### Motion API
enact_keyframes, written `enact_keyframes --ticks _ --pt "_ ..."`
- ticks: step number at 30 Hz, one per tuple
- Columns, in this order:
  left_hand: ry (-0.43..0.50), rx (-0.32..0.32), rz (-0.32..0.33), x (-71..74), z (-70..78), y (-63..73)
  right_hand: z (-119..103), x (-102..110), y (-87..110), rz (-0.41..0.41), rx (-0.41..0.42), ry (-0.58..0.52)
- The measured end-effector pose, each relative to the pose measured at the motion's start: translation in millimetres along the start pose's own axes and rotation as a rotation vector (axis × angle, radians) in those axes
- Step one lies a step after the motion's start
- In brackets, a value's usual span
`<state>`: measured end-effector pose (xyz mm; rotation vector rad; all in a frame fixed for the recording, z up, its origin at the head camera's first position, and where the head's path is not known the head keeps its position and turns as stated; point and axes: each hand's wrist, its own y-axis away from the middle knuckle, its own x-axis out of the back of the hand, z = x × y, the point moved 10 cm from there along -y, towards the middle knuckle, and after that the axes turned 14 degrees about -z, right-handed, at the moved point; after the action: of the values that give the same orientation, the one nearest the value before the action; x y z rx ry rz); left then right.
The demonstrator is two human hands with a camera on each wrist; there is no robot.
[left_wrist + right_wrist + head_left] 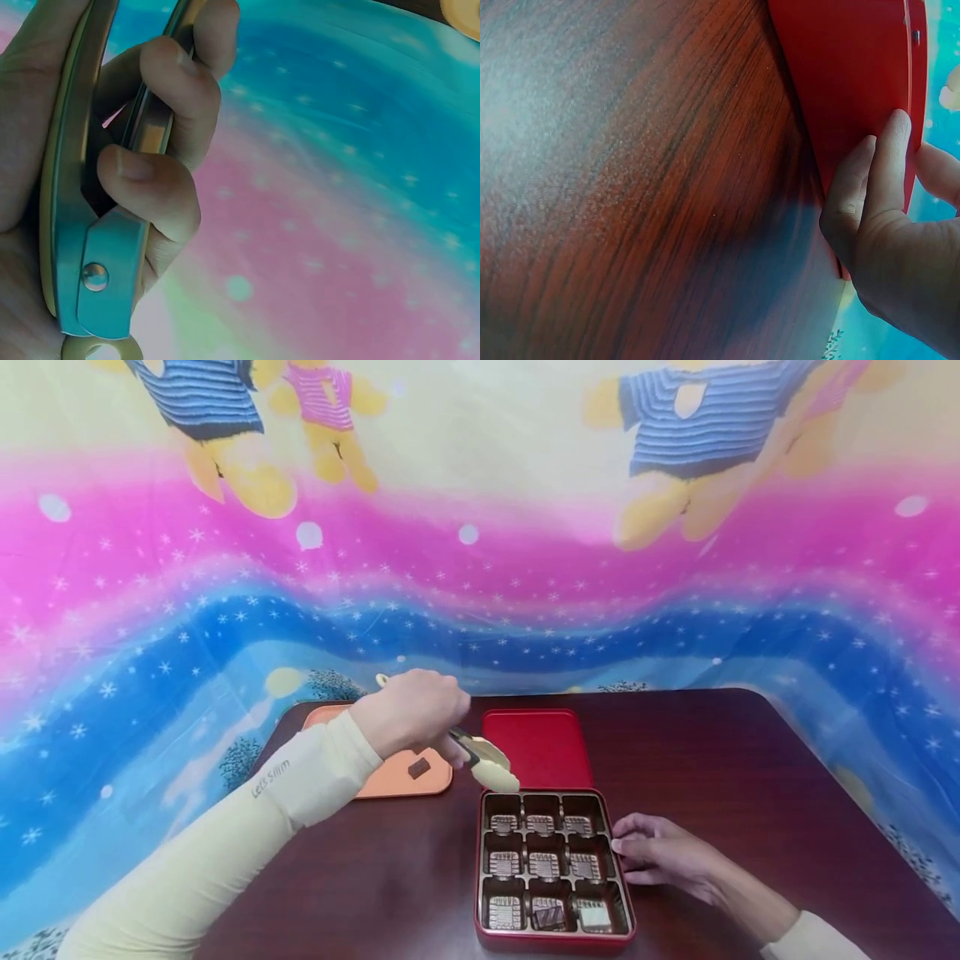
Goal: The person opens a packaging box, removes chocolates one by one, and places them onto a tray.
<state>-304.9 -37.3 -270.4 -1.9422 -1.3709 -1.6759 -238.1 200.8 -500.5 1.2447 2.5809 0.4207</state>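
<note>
My left hand (pixel 416 714) grips a pair of tongs (pixel 491 764) with metal arms and pale cream tips. Those tips hang over the back left corner of a red tin (pixel 555 941); whether anything sits between them cannot be made out. In the left wrist view, the fingers curl round the metal arms of the tongs (pixel 67 172). The tin holds a brown divided insert, with a dark chocolate (pixel 549 918) in the front middle compartment and a pale chocolate (pixel 596 917) at front right. My right hand (pixel 671 856) touches the tin's right side, fingers against its wall (pixel 840 67).
An orange tray (pixel 408 786) lies at the back left, partly behind my left hand, with a brown chocolate (pixel 419 767) on it. A red lid (pixel 536 747) lies directly behind the tin. Beyond the dark wooden table (pixel 697 752) hangs a printed cloth (pixel 480 585).
</note>
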Motion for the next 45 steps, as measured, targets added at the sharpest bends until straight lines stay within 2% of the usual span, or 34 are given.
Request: enact_keyframes --ticks 2,9,13,18,25,32,40,45 --pt "-0.020 -0.014 0.032 5.9 12.9 3.7 0 0 -0.1 0.001 -0.002 0.002" --pt "-0.162 -0.085 0.204 23.5 57.4 24.5 0 0 0.0 0.001 0.001 0.007" --pt "-0.197 -0.124 0.244 25.5 76.6 33.5 1 1 -0.5 0.000 0.002 0.004" --pt "-0.231 -0.157 0.243 22.0 94.1 38.6 1 1 -0.3 -0.002 0.007 0.004" --pt "-0.304 -0.164 0.204 11.6 115.2 41.3 -1 1 0.1 -0.002 0.008 0.005" --pt "-0.319 -0.167 0.175 1.4 131.7 40.1 1 1 -0.1 -0.002 0.005 0.009" --pt "-0.391 -0.183 0.212 -5.3 148.6 41.6 2 2 -0.5 0.002 0.001 0.008" --pt "-0.430 -0.170 0.261 -6.2 154.5 42.5 2 1 -0.7 0.001 -0.001 0.007"
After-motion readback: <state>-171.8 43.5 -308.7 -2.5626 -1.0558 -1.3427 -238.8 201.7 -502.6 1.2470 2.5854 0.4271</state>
